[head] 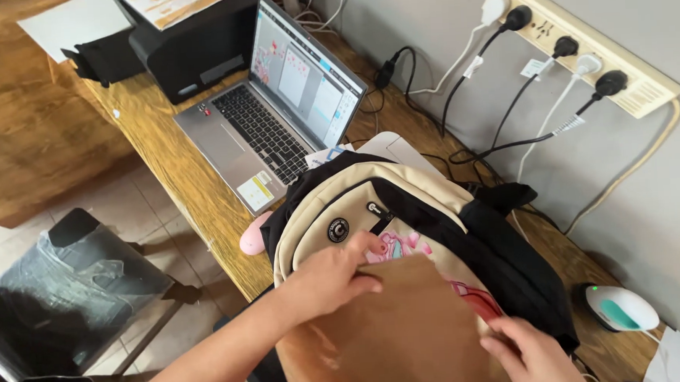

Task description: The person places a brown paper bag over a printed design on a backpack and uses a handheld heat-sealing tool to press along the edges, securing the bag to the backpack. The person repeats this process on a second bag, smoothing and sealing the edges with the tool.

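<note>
Head view: a smooth, matte brown paper sheet (pixel 407 325) lies flat on the front of a cream-and-black fabric backpack (pixel 402 203) on the wood-grain tabletop (pixel 178 167), its long axis running away from the person toward the laptop (pixel 276 117). The left hand (pixel 332 279) pinches the sheet's top corner; the right hand (pixel 530 351) grips its right edge.

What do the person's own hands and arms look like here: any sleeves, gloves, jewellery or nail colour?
Both are bare. The left hand has no glove, ring or watch in view, and its forearm is uncovered with no sleeve reaching into the picture. One fingernail looks painted red or pink. The right hand is also ungloved, without visible rings; its wrist is cut off by the picture's edge.
</note>
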